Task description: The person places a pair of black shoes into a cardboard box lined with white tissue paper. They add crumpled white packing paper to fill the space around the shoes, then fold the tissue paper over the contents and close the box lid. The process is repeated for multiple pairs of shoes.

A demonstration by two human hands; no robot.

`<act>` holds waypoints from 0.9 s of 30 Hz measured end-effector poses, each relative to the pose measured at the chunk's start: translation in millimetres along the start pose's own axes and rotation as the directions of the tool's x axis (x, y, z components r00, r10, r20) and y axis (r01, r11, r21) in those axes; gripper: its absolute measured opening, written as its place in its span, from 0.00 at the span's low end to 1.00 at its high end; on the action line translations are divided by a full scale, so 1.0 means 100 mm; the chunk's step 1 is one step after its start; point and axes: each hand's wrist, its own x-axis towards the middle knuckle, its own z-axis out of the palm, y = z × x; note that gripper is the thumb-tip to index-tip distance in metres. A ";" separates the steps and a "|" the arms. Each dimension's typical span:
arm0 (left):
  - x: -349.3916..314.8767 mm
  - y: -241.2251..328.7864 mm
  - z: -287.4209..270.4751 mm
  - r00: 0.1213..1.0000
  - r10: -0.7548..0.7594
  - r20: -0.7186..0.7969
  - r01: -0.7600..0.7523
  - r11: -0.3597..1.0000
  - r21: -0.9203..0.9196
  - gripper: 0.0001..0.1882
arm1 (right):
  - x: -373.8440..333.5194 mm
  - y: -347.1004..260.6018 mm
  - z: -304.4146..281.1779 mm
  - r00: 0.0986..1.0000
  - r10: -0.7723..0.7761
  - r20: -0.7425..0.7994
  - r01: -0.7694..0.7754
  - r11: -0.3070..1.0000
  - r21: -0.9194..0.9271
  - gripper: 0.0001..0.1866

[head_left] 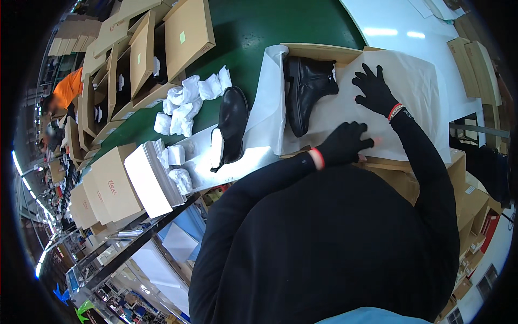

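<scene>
My right hand (375,90), in a black glove, lies with spread fingers on white tissue paper (396,132). The paper lines an open cardboard box (324,51) and hangs over its sides. Near the box's front edge my left hand (345,144), also gloved in black, rests on the paper with its fingers stretched out; its thumb side is partly hidden. A black ankle boot (310,89) lies in the left part of the box, left of both hands. Another black boot (232,129) lies outside the box, on the table to its left.
Crumpled white paper wads (186,102) sit left of the loose boot. A stack of white sheets (154,175) stands at the table's left edge beside closed boxes (113,181). Opened shoe boxes (183,35) line the green surface (280,21). A person in orange (68,92) is far left.
</scene>
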 end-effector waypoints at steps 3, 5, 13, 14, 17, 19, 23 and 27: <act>0.11 0.07 0.08 0.973 -0.011 0.230 0.024 0.998 -0.053 0.30 | -0.04 0.12 0.08 0.998 0.031 -0.054 -0.034 0.998 -0.046 0.26; 0.07 0.06 -0.04 0.953 -0.046 0.299 0.079 0.992 -0.099 0.28 | -0.05 0.13 0.07 0.994 0.048 -0.101 -0.052 0.998 -0.039 0.26; -0.75 -1.05 -1.38 0.649 -0.653 -0.389 0.733 0.674 0.091 0.48 | -0.80 -1.14 0.46 0.971 -0.233 -0.058 0.215 0.739 0.639 0.30; -0.77 -1.07 -1.37 0.628 -0.668 -0.400 0.768 0.617 0.175 0.50 | -0.83 -1.21 0.49 0.968 -0.252 0.019 0.174 0.720 0.672 0.26; -0.75 -1.16 -1.29 0.591 -0.792 -0.153 0.806 0.588 0.069 0.46 | -0.83 -1.31 0.41 0.964 -0.240 0.112 0.116 0.763 0.636 0.18; -0.81 -1.40 -1.27 0.685 -0.704 -0.184 0.710 0.703 -0.048 0.31 | -0.78 -1.28 0.00 0.966 -0.239 0.098 0.115 0.737 0.667 0.16; -0.56 -1.71 -1.56 0.727 -0.632 -0.268 0.663 0.748 0.037 0.17 | -0.72 -1.13 -0.27 0.972 -0.164 -0.167 0.233 0.734 0.638 0.18; -0.36 -1.72 -1.76 0.769 -0.553 -0.321 0.597 0.801 0.049 0.15 | -0.69 -1.13 -0.63 0.996 -0.061 -0.072 0.094 0.734 0.673 0.19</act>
